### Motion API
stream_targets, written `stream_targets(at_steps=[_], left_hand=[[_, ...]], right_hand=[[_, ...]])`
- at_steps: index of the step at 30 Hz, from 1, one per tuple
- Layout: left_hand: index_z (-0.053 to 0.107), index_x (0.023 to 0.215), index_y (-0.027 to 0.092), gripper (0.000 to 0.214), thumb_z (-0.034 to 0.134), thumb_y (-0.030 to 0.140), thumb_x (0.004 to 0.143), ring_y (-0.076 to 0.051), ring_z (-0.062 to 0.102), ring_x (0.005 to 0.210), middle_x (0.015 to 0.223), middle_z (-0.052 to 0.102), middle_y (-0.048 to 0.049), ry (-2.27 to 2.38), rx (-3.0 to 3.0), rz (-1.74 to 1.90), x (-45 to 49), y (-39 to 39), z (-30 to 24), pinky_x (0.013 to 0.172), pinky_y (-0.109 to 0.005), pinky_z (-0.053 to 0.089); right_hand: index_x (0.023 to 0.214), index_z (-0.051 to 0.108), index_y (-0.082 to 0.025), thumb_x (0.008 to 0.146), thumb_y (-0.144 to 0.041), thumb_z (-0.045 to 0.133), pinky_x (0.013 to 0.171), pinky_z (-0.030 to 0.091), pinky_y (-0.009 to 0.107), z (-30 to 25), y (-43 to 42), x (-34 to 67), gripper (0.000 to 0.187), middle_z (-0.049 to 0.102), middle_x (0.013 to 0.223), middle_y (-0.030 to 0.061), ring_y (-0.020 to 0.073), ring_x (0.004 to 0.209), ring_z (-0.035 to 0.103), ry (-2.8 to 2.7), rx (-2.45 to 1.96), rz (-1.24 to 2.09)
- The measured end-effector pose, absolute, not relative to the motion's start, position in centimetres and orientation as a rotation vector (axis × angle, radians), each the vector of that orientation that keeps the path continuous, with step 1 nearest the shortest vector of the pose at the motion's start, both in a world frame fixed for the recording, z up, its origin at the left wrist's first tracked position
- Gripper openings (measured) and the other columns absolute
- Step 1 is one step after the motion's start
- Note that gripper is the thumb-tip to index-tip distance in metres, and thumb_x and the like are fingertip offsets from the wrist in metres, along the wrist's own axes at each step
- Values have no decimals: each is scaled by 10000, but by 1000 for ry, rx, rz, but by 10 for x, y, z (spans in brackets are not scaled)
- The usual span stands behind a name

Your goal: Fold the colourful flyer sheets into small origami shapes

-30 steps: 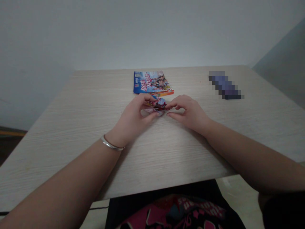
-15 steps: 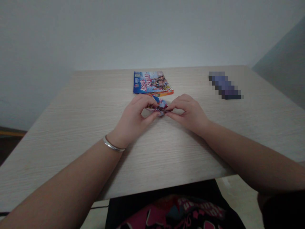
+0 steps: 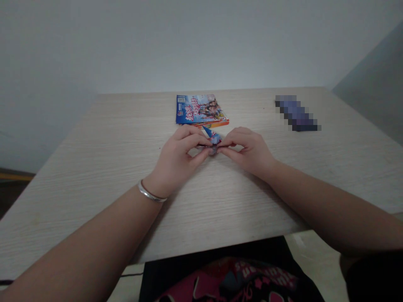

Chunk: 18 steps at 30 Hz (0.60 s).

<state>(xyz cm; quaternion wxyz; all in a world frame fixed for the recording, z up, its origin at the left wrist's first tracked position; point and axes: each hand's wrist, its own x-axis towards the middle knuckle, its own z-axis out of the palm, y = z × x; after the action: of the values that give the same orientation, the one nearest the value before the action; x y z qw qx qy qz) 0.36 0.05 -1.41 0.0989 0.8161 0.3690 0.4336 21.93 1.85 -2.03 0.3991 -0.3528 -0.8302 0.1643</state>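
Observation:
A small folded piece of printed paper (image 3: 215, 138), blue, white and red, is pinched between my two hands just above the table. My left hand (image 3: 181, 149), with a silver bangle at the wrist, has thumb and fingers closed on its left side. From the right, my right hand (image 3: 247, 147) grips the other side between thumb and forefinger. One pointed blue corner of the paper sticks up and away from me. The fingers hide much of the folds. Right behind the hands lies a stack of printed sheets or leaflets (image 3: 201, 108) with a blue cover.
A pixelated dark, flat object (image 3: 296, 113) lies at the back right of the pale wood-grain table (image 3: 214, 201). A white wall (image 3: 208, 46) rises behind the table's far edge. The table's near edge is close to my lap.
The fingers of my left hand have pressed down further over the paper, which looks flatter along its near edge. Both hands stay in nearly the same place.

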Motion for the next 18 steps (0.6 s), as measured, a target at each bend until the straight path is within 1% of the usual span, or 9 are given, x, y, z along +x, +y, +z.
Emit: stream_targets(at_steps=[3,5,6,7,9,11,14,16,18], left_hand=[[632,1198,243,304,675,302,903,-223,617,1088,1153,664,-61,1053,2364,1270,2,0,-15,1001,-421,504],[535,1341,245,441,639,351,925,-240,570,1204,1309,594,-94,1056,2272,1284,0,2,-18,1066,-445,461],[506,1365,246,455,611,358,937,-248,539,1257,1363,553,-104,1069,2211,1294,-1,3,-21,1086,-452,445],[497,1359,248,445,596,353,938,-251,519,1280,1388,528,-107,1099,2148,1308,-2,5,-24,1085,-451,444],[516,1279,240,372,589,308,921,-245,531,1242,1343,540,-98,1192,2033,1337,-3,8,-28,1039,-441,469],[543,1137,230,268,609,256,879,-225,569,1103,1191,585,-71,1298,1967,1381,-2,10,-29,946,-416,500],[545,959,234,131,614,216,850,-192,553,909,975,577,-27,1366,2000,1439,-1,9,-23,849,-386,494],[537,901,236,71,594,209,867,-180,533,840,894,557,-12,1360,2038,1452,1,6,-17,812,-371,483],[519,874,236,91,606,212,867,-163,512,773,828,528,4,1356,2011,1465,2,4,-14,745,-343,471]], right_hand=[[726,713,-226,823,-294,725,659,480,299,-24,19,219,119,698,737,6,160,711,623,-1989,-929,635],[727,713,-221,797,-313,745,647,491,292,-27,21,219,120,701,737,3,155,709,630,-1841,-964,805],[724,709,-217,784,-328,756,657,503,294,-29,23,219,135,702,733,3,154,708,634,-1761,-980,883],[723,703,-212,771,-346,768,673,516,301,-31,25,220,156,703,732,3,152,707,637,-1690,-997,954],[727,680,-210,739,-393,793,679,537,308,-34,31,222,215,694,723,-4,142,687,632,-1579,-1028,1069],[759,656,-220,703,-441,816,672,562,303,-37,35,223,279,694,750,-13,136,695,641,-1485,-1044,1170],[792,619,-233,662,-471,842,698,600,297,-38,38,223,351,702,812,-27,135,768,675,-1363,-1036,1284],[804,604,-235,650,-460,853,717,610,290,-38,38,223,369,708,840,-35,133,808,690,-1290,-1022,1329],[827,602,-239,647,-449,857,727,613,283,-38,38,222,377,719,871,-39,133,840,702,-1235,-1008,1351]])
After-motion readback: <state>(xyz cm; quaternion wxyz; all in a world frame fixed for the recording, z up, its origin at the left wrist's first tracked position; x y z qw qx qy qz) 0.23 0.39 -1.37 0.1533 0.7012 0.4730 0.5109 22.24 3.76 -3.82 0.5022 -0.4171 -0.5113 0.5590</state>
